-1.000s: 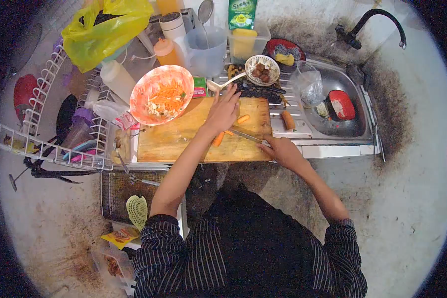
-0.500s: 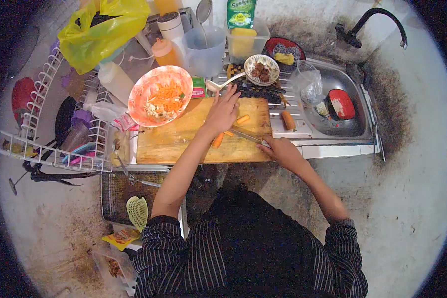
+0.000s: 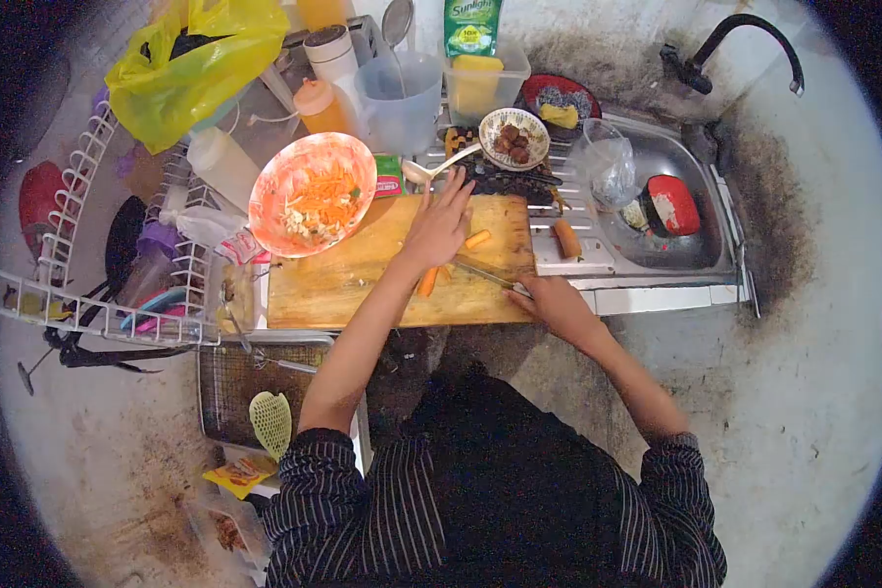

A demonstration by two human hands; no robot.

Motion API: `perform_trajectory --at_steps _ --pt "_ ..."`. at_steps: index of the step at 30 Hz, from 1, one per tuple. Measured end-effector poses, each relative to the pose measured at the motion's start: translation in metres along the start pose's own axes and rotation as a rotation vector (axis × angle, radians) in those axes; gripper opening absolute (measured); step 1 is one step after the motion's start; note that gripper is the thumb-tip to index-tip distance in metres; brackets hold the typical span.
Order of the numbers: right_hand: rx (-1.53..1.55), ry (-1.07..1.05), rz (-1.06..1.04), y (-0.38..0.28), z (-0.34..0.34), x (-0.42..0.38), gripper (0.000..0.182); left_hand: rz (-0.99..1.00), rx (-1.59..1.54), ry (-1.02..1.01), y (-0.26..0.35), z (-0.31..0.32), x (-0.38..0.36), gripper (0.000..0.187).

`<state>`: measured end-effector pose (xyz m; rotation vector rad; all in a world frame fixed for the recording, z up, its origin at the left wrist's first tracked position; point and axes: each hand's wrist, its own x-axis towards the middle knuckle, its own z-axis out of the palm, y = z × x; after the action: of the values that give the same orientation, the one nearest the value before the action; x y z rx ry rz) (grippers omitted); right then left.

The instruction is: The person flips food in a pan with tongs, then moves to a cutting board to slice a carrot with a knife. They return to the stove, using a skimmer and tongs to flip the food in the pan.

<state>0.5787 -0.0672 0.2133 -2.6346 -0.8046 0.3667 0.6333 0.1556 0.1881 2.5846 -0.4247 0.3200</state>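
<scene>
My left hand (image 3: 439, 233) lies palm down over the wooden cutting board (image 3: 343, 289), fingers stretched out toward its far edge. Pieces of carrot (image 3: 427, 282) lie beside and partly beneath this hand, with another carrot piece (image 3: 478, 239) just to its right. At the board's right front corner, my right hand (image 3: 557, 306) is closed around the handle of a knife (image 3: 484, 270). The blade points left, toward the left hand, low over the board. A patterned pinkish bowl (image 3: 276, 167) with shredded carrot and white bits rests at the board's far left.
A ladle (image 3: 419, 172) and a small bowl (image 3: 492, 120) of brown pieces stand behind the board. Right of it are a carrot chunk (image 3: 566, 238) and the sink (image 3: 691, 257) under a black faucet (image 3: 745, 22). A white wire rack (image 3: 98, 328) borders the left.
The view has shifted slightly, so the counter sits a little lower and further left. Both hands keep nearly the same position, with the knife still in the right one.
</scene>
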Motion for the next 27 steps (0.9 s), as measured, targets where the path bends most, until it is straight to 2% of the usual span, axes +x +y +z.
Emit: perform_trajectory --at_steps 5,8,11,14,17,20,23,26,27 --pt "-0.014 0.014 0.077 -0.011 -0.015 0.000 0.035 -0.028 -0.096 0.078 0.002 -0.010 0.011 0.044" --pt "0.148 0.048 0.088 -0.004 -0.017 -0.007 0.035 0.024 -0.309 0.243 0.000 -0.020 0.019 0.043" --pt "0.235 0.067 0.169 -0.001 -0.029 -0.020 0.039 0.013 -0.316 0.397 0.012 -0.049 0.018 0.039" --pt "0.206 0.096 0.314 0.011 -0.037 -0.035 0.047 -0.238 -0.435 0.086 0.010 -0.052 0.005 0.035" --pt "0.263 0.147 0.390 0.023 -0.033 -0.047 0.052 -0.089 -0.284 -0.242 0.007 -0.044 -0.008 0.033" --pt "0.358 0.143 0.447 0.019 -0.040 -0.055 0.056 -0.007 -0.198 -0.256 0.012 -0.037 -0.007 0.033" --pt "0.383 0.169 0.488 0.018 -0.036 -0.060 0.059 -0.013 -0.123 -0.324 0.015 -0.036 -0.002 0.027" --pt "0.381 0.179 0.496 0.026 -0.028 -0.066 0.059 -0.073 -0.080 -0.159 0.025 -0.046 -0.015 0.020" --pt "0.371 0.189 0.486 0.029 -0.024 -0.069 0.059 -0.086 -0.063 -0.252 0.027 -0.055 -0.019 0.019"
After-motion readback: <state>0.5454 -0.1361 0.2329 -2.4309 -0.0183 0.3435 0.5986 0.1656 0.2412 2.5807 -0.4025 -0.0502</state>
